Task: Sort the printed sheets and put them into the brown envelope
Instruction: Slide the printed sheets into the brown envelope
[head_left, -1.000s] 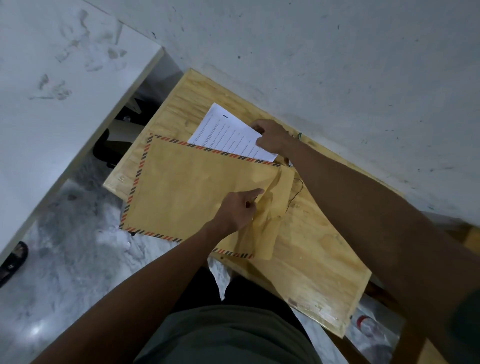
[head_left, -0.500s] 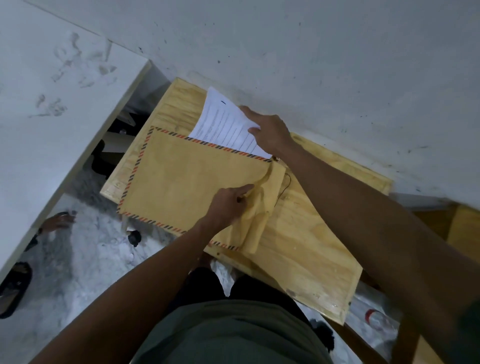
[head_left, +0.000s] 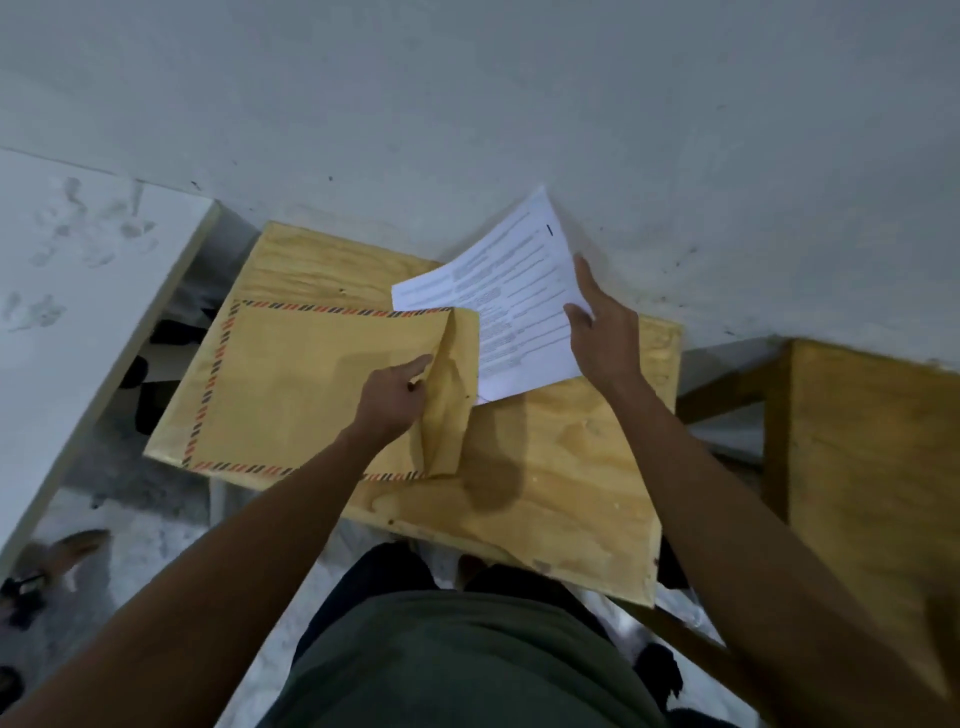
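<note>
The brown envelope (head_left: 322, 384) lies flat on the wooden table (head_left: 561, 499), its left edge close to the table's side. The left hand (head_left: 395, 397) pinches the flap at the mouth, fingers curled, forearm low across the table. If that pinch slackens, I reckon the mouth will close and the paper will snag. The printed sheets (head_left: 514, 301) are tilted up beside the opening, gripped at their right edge by the right hand (head_left: 602, 332); held only there, they could fan apart.
</note>
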